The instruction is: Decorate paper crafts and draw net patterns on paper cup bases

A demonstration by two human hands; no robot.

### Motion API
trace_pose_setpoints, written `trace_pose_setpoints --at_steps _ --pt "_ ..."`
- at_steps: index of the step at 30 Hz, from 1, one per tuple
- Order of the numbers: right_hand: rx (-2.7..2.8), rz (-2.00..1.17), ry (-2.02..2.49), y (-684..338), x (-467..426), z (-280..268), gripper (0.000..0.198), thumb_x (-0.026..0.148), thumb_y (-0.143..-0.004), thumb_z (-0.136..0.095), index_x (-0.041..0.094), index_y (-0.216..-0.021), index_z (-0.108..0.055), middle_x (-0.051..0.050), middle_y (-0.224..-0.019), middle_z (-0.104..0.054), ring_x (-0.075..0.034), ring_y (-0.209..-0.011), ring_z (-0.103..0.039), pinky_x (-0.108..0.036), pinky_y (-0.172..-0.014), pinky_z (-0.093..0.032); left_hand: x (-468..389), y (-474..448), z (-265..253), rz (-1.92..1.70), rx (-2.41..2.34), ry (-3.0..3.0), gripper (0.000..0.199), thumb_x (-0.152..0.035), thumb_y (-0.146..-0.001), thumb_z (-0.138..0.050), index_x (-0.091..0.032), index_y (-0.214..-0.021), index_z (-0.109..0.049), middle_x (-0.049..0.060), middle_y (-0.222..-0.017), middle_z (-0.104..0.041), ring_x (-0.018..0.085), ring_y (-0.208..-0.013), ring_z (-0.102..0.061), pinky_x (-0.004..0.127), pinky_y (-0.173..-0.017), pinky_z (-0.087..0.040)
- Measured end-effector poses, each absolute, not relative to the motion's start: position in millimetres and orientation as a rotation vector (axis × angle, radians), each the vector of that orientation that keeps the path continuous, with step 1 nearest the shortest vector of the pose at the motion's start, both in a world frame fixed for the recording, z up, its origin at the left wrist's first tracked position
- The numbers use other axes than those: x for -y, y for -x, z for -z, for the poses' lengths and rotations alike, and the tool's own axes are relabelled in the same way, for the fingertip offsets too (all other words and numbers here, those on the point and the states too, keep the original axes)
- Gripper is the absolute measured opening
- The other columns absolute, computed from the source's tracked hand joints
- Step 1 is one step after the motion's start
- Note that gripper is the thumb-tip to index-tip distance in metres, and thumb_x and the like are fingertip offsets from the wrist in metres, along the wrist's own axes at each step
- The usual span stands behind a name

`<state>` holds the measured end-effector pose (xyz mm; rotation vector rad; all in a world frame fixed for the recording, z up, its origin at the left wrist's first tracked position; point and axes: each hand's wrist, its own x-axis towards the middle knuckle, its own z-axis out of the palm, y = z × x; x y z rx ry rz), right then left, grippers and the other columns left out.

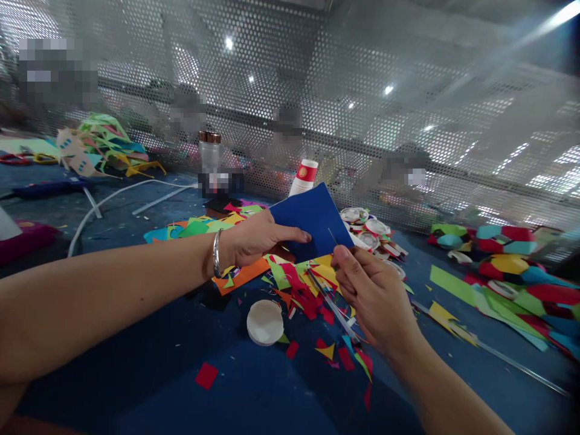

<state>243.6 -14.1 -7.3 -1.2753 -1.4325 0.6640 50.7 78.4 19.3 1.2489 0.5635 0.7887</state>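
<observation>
A sheet of dark blue paper (312, 219) is held up over a heap of colourful paper scraps (296, 290). My left hand (258, 237) grips its left side, index finger stretched across the front. At the lower right edge, my right hand (369, 284) is closed with thumb and fingers pinching the sheet. A thin pale line runs up from that thumb across the blue; whether it is a slit or a fine tool, I cannot tell. Beneath the right hand, a long thin grey tool (334, 307) lies on the scraps. A round whitish lid or cup (265, 322) is nearer to me.
Behind the sheet stand stacked paper cups (304, 175) and a clear bottle (209, 158). White-rimmed rings (369, 226) lie beside them. Coloured paper constructions (512, 266) sit at right; scissors (31, 158) and a cabled blue tool (48, 188) at left. A perforated screen (272, 90) backs the table.
</observation>
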Motion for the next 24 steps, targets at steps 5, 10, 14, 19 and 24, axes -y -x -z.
trace_pose_setpoints --at_steps 5,10,14,19,24 --pt "1.353 -0.775 1.245 -244 14 7 0.044 0.062 -0.093 -0.068 0.023 -0.076 -0.056 0.008 -0.058 -0.034 -0.009 -0.049 -0.026 -0.027 -0.044 -0.017 -79 -50 -21 -0.801 -0.556 -1.264 0.026 -0.018 -0.065 -0.094 -0.016 -0.082 -0.075 0.006 -0.079 -0.077 0.018 -0.074 -0.072 0.032 -0.069 -0.060" --pt "1.312 -0.839 1.215 -245 15 7 0.044 0.059 -0.093 -0.071 0.022 -0.074 -0.055 0.009 -0.058 -0.030 -0.009 -0.051 -0.023 -0.028 -0.046 -0.014 -76 -49 -24 -0.804 -0.574 -1.283 0.022 -0.013 -0.067 -0.091 -0.017 -0.083 -0.076 0.004 -0.077 -0.077 0.018 -0.072 -0.071 0.031 -0.068 -0.060" --pt "1.290 -0.861 1.202 -245 16 7 0.045 0.058 -0.092 -0.072 0.022 -0.073 -0.054 0.009 -0.059 -0.031 -0.008 -0.052 -0.022 -0.029 -0.046 -0.013 -74 -49 -25 -0.805 -0.602 -1.288 0.013 -0.009 -0.073 -0.085 -0.016 -0.081 -0.077 0.002 -0.073 -0.076 0.014 -0.064 -0.068 0.027 -0.061 -0.058" --pt "1.259 -0.879 1.189 -244 16 7 0.048 0.058 -0.091 -0.074 0.022 -0.071 -0.050 0.008 -0.059 -0.031 -0.008 -0.053 -0.022 -0.030 -0.047 -0.013 -68 -52 -23 -0.805 -0.622 -1.295 0.011 -0.009 -0.074 -0.084 -0.015 -0.075 -0.075 0.001 -0.070 -0.073 0.012 -0.058 -0.064 0.024 -0.056 -0.054" --pt "1.247 -0.887 1.177 -245 16 8 0.051 0.060 -0.089 -0.075 0.022 -0.068 -0.048 0.009 -0.058 -0.030 -0.008 -0.052 -0.022 -0.030 -0.047 -0.012 -64 -52 -24 -0.803 -0.647 -1.313 0.016 -0.014 -0.071 -0.087 -0.014 -0.083 -0.076 0.002 -0.078 -0.075 0.012 -0.062 -0.065 0.025 -0.057 -0.055"
